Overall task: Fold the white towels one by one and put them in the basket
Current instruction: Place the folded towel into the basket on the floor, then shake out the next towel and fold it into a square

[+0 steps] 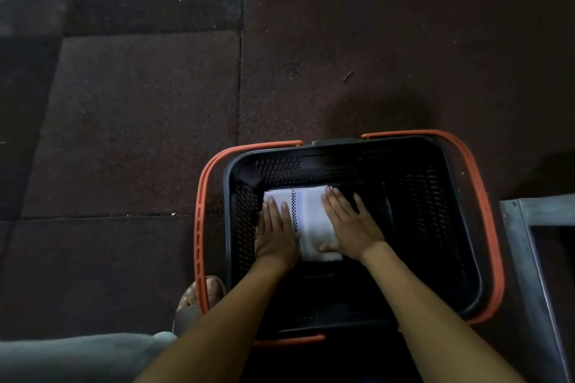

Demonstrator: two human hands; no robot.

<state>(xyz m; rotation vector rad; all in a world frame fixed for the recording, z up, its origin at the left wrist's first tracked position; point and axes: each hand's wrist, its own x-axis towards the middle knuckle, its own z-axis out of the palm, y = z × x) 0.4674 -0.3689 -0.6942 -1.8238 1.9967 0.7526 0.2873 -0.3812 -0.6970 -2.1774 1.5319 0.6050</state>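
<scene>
We press a folded towel (314, 221) into the basket (460, 183).
Our left hand (277, 235) and right hand (351, 224) lie flat on it, fingers straight.

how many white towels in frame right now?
1: a folded white towel lies at the left of the basket floor, left hand and right hand pressing flat on it. Others may be hidden beneath it.

Both bare forearms reach forward and down, the left hand (277, 235) flat, palm down, fingers straight and close together, the right hand (353, 227) likewise flat, fingers slightly spread.
</scene>
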